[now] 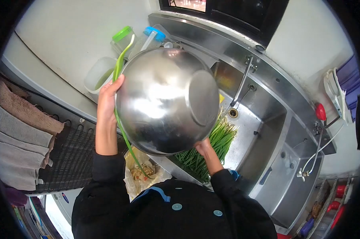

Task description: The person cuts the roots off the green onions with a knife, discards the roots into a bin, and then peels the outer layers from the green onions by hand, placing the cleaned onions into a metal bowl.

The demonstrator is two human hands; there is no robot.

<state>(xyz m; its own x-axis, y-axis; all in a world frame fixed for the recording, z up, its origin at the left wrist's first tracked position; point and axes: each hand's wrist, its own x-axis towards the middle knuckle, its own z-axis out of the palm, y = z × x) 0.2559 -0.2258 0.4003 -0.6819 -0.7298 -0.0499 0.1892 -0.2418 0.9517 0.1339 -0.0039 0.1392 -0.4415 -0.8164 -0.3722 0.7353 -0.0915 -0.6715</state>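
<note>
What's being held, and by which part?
A steel bowl, by its rim, between left hand and right hand; a green leaf lies at the left hand.

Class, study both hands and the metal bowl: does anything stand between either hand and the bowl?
At the left hand, a long green stalk runs alongside the metal bowl, passing between palm and rim, though the thumb seems to reach the rim. Nothing visible stands between the right hand and the bowl; its fingertips are hidden.

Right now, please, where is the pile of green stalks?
The pile lies right of centre in the head view, in the sink by the right hand.
</note>
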